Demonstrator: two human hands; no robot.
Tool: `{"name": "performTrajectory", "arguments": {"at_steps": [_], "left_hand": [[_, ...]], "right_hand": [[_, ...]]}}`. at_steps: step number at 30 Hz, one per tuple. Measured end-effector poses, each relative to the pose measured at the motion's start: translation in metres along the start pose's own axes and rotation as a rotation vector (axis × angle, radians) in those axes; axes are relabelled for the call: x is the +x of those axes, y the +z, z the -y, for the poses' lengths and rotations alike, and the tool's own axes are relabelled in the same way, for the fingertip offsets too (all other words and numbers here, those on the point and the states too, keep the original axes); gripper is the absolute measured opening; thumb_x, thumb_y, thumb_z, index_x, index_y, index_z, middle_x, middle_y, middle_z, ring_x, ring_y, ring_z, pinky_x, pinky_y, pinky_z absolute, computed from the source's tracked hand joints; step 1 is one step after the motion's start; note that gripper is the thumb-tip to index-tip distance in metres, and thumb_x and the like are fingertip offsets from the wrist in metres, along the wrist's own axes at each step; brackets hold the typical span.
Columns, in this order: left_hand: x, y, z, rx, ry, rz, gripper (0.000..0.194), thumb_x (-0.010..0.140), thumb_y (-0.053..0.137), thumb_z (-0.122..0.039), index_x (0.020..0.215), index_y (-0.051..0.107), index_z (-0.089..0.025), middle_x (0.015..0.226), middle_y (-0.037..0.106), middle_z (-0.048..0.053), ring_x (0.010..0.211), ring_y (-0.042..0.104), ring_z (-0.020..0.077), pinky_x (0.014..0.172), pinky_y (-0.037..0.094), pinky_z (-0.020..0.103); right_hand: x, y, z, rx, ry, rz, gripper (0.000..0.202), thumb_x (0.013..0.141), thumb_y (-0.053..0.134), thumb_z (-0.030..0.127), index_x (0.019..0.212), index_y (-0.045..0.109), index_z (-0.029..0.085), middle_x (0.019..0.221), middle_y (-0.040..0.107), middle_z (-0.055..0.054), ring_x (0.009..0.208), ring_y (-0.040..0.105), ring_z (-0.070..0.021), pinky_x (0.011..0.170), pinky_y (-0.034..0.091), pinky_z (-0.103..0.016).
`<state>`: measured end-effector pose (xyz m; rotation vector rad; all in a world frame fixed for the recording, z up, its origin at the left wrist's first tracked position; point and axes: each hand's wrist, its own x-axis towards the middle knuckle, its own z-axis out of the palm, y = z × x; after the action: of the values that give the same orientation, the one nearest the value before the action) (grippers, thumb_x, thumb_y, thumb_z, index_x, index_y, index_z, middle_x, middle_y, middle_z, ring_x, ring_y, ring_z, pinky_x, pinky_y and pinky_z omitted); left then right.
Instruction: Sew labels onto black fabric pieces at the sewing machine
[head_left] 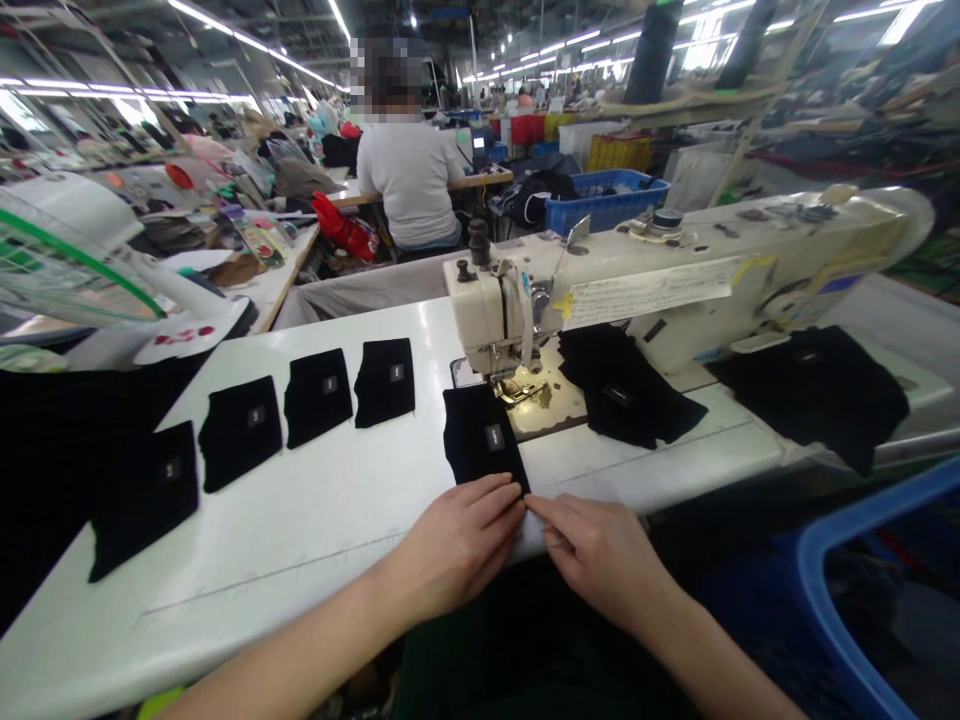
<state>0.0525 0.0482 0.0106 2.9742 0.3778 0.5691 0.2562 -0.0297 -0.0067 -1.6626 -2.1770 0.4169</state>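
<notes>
A black fabric piece [480, 430] with a small dark label lies partly at the sewing machine's [517, 385] needle area, its far end close to the presser foot. My left hand [469, 535] rests on the near end of this piece, fingers together and gripping its edge, the thumb hidden. At the same near corner, my right hand [600, 550] is closed, with its index fingertip against the fabric edge and the other fingers curled under. Between the two hands the fingertips almost touch.
Several labelled black pieces [319, 397] lie in a row on the white tabletop [300, 520] at left. More black pieces [626, 390] are right of the needle, others [817, 385] farther right. A blue basket [814, 580] stands lower right, a fan [67, 250] at left. A person [411, 180] sits ahead.
</notes>
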Motion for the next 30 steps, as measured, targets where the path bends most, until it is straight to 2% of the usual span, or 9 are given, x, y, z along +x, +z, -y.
{"name": "performTrajectory", "arguments": {"at_steps": [7, 14, 16, 21, 23, 25, 30], "left_hand": [[0.006, 0.002, 0.019, 0.009, -0.007, -0.02, 0.027, 0.097, 0.049, -0.017, 0.116, 0.065, -0.008, 0.118, 0.069, 0.016, 0.115, 0.065, 0.0287, 0.097, 0.06, 0.042], [0.014, 0.003, 0.037, 0.013, -0.002, -0.041, 0.026, 0.098, 0.05, -0.019, 0.116, 0.066, -0.011, 0.116, 0.07, 0.015, 0.114, 0.066, 0.0261, 0.1, 0.059, 0.042], [0.015, 0.002, 0.042, 0.009, -0.012, -0.038, 0.026, 0.098, 0.05, -0.02, 0.116, 0.067, -0.012, 0.116, 0.07, 0.014, 0.115, 0.065, 0.0258, 0.1, 0.059, 0.042], [0.019, 0.001, 0.054, -0.007, -0.031, -0.033, 0.024, 0.097, 0.052, -0.02, 0.114, 0.068, -0.012, 0.117, 0.069, 0.015, 0.115, 0.065, 0.0262, 0.1, 0.058, 0.042], [0.021, 0.0, 0.059, -0.014, -0.031, -0.033, 0.025, 0.098, 0.051, -0.02, 0.114, 0.068, -0.012, 0.118, 0.069, 0.015, 0.115, 0.065, 0.0258, 0.099, 0.058, 0.042], [0.022, -0.001, 0.063, -0.007, -0.034, -0.029, 0.026, 0.098, 0.049, -0.02, 0.115, 0.069, -0.014, 0.119, 0.069, 0.015, 0.115, 0.065, 0.0252, 0.098, 0.059, 0.042], [0.026, -0.001, 0.076, 0.037, -0.032, -0.029, 0.028, 0.098, 0.049, -0.019, 0.114, 0.07, -0.011, 0.118, 0.07, 0.015, 0.113, 0.066, 0.0256, 0.096, 0.06, 0.042]], "right_hand": [[0.021, -0.011, 0.003, -0.021, 0.106, 0.091, 0.04, 0.091, 0.05, 0.013, 0.126, 0.067, 0.022, 0.108, 0.076, -0.006, 0.092, 0.073, -0.0256, 0.079, 0.053, -0.037], [0.041, -0.01, 0.0, -0.089, 0.096, 0.048, 0.036, 0.091, 0.053, 0.016, 0.122, 0.069, 0.023, 0.108, 0.076, -0.005, 0.088, 0.073, -0.0249, 0.075, 0.053, -0.034], [0.043, -0.009, -0.005, -0.1, 0.079, -0.033, 0.034, 0.089, 0.054, 0.014, 0.117, 0.07, 0.023, 0.104, 0.077, -0.004, 0.085, 0.073, -0.0229, 0.072, 0.051, -0.032], [0.045, -0.024, -0.028, -0.175, 0.163, -0.501, 0.024, 0.094, 0.052, 0.018, 0.105, 0.073, 0.022, 0.099, 0.073, -0.003, 0.079, 0.069, -0.0175, 0.065, 0.046, -0.027], [0.049, -0.037, -0.04, -0.24, 0.233, -0.604, 0.02, 0.095, 0.056, 0.025, 0.104, 0.073, 0.021, 0.102, 0.071, -0.003, 0.079, 0.068, -0.0171, 0.063, 0.045, -0.027], [0.055, -0.048, -0.049, -0.317, 0.298, -0.6, 0.02, 0.094, 0.06, 0.03, 0.106, 0.073, 0.021, 0.107, 0.069, -0.004, 0.081, 0.067, -0.0182, 0.062, 0.044, -0.028], [0.073, -0.062, -0.06, -0.429, 0.376, -0.415, 0.022, 0.091, 0.062, 0.035, 0.101, 0.074, 0.019, 0.107, 0.067, -0.008, 0.084, 0.065, -0.0208, 0.059, 0.04, -0.029]]}}
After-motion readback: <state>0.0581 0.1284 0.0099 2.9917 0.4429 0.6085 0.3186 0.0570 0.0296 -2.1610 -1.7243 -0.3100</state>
